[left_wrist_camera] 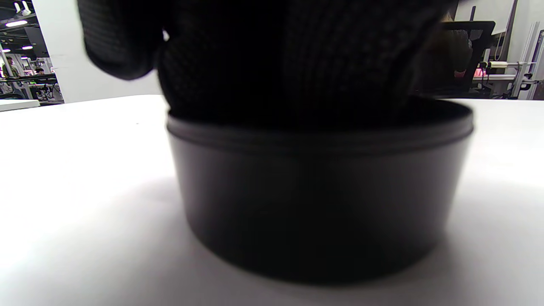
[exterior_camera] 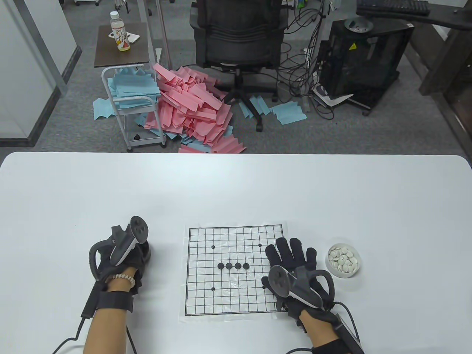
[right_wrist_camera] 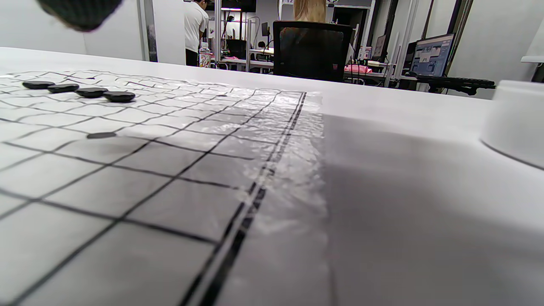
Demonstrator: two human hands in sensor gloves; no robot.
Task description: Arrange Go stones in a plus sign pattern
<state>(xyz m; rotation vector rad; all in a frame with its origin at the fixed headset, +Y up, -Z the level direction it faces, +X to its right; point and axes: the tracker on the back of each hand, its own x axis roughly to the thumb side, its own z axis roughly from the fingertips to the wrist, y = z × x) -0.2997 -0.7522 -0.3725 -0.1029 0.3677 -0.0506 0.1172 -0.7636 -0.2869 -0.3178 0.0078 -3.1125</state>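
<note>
The paper Go board (exterior_camera: 221, 295) lies at the table's near middle. Several black stones (exterior_camera: 233, 266) sit in a horizontal row at its centre; they also show in the right wrist view (right_wrist_camera: 91, 92). My left hand (exterior_camera: 125, 258) is over a black bowl (left_wrist_camera: 318, 199) left of the board, and its fingers (left_wrist_camera: 289, 63) reach down into it; what they hold is hidden. My right hand (exterior_camera: 293, 254) lies flat with fingers spread on the board's right edge, holding nothing. A white bowl (exterior_camera: 343, 273) of white stones stands just right of it.
The board sheet (right_wrist_camera: 127, 178) has a crinkled plastic border at its right edge. The white bowl's wall (right_wrist_camera: 516, 119) is close to my right hand. An office chair (exterior_camera: 236, 37), paper piles and a cart stand beyond the table's far edge.
</note>
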